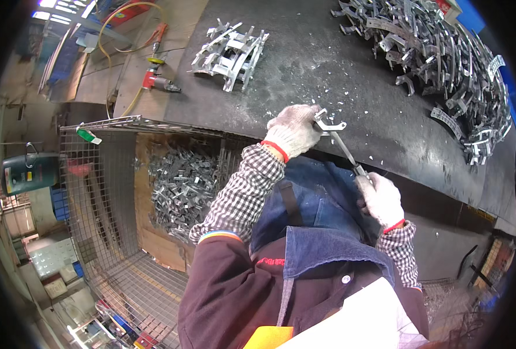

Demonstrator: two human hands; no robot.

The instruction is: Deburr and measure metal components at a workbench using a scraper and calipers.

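Near the front edge of the dark workbench [304,64], my left hand [294,129], in a white knit glove with a red cuff, is closed round a small silvery metal bracket [331,126]. Part of the bracket is hidden by my fingers. My right hand [381,199], gloved alike, grips the handle of a long, narrow metal file [343,148]. Its blade slants up to the left and meets the bracket. Farther off lies a small stack of similar brackets [229,55], left of centre on the bench.
A large heap of brackets [438,64] covers the bench's far right. Toward the far left lies a red air tool [153,78] with a yellow hose. A wire cage [104,192] stands below at left, with many metal pieces [182,186] inside. Light chips dot the bench.
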